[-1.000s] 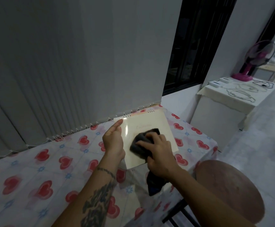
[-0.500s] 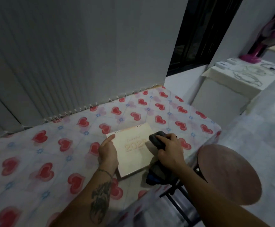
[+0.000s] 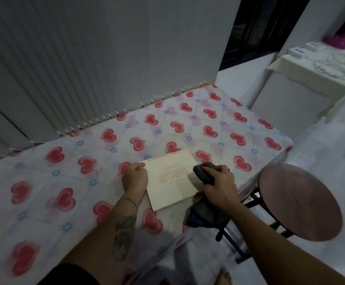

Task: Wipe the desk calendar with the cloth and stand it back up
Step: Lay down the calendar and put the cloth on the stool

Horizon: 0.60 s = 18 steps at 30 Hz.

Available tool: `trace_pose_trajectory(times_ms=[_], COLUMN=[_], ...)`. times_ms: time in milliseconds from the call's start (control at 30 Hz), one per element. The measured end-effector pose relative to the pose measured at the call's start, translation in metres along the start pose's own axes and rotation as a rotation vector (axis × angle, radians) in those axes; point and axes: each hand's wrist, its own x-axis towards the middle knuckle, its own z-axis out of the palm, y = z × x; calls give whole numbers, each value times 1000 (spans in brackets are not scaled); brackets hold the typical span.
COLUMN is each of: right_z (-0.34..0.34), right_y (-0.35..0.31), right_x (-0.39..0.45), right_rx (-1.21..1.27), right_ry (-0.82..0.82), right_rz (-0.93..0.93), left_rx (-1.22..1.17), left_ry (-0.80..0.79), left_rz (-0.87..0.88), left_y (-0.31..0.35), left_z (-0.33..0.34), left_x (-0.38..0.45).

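Observation:
The cream desk calendar (image 3: pixel 171 179) lies flat on the heart-patterned tablecloth (image 3: pixel 85 182), its spiral edge away from me and "2026" printed on its cover. My left hand (image 3: pixel 135 177) presses down on its left edge. My right hand (image 3: pixel 219 182) grips a bunched dark grey cloth (image 3: pixel 203 172) against the calendar's right edge. The rest of the cloth hangs below my wrist, off the table's front edge.
A round brown stool (image 3: pixel 299 202) on black legs stands just right of the table corner. White vertical blinds (image 3: pixel 85 58) back the table. A cloth-covered side table (image 3: pixel 311 64) with cables and a pink fan base stands at the far right. Pale tiled floor lies below.
The calendar went from tilted up under the cloth to lying flat on the table. My right hand slid the cloth from the cover's middle to its right edge.

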Motion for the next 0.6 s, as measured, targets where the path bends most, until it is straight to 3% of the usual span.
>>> trace_pose_trajectory(times_ms=[133,200,433,600], right_z=[-4,-8,-44,-80], right_y=[5,9,49,104], right_x=[3,2,-9,-15], right_rx=[15,36,57,-31], right_ry=[12,31,152,215], right_rz=[15,18,23,56], left_rx=[121,118,-41,-145], left_ry=[62,3,-619,-769], left_rz=[109,151,86,-7], left_y=[11,21,40,49], left_z=[-4,5,111,196], left_x=[-13,-26,-121,-169])
